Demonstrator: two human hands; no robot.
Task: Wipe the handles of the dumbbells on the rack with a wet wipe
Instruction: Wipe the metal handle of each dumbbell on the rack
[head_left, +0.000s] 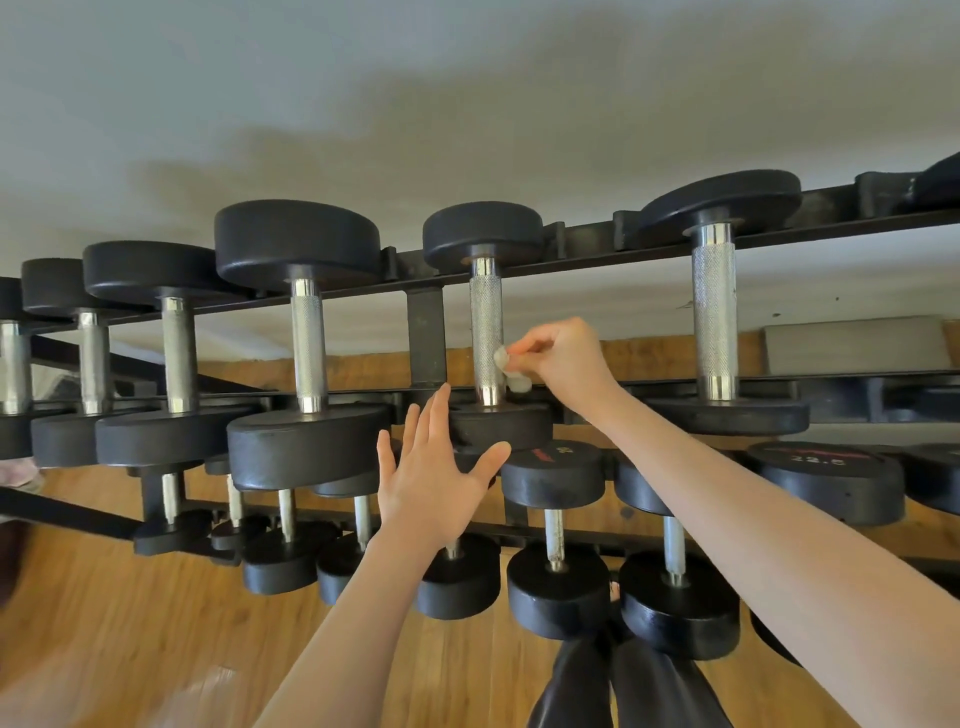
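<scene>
A black rack (426, 332) carries rows of black dumbbells with knurled metal handles. My right hand (566, 358) pinches a small white wet wipe (506, 366) against the lower right side of the middle dumbbell's handle (485, 322) on the top row. My left hand (431, 473) is spread with straight fingers, its fingertips at the near end weight (509, 423) of that same dumbbell. Other top-row handles stand to the left (308, 338) and right (714, 312).
A lower row of smaller dumbbells (556, 545) sits below my arms, one marked 22.5 (826, 483) at the right. The floor is wood (130, 597). A pale wall (467, 104) lies behind the rack. Dark-clad legs (623, 680) show at the bottom.
</scene>
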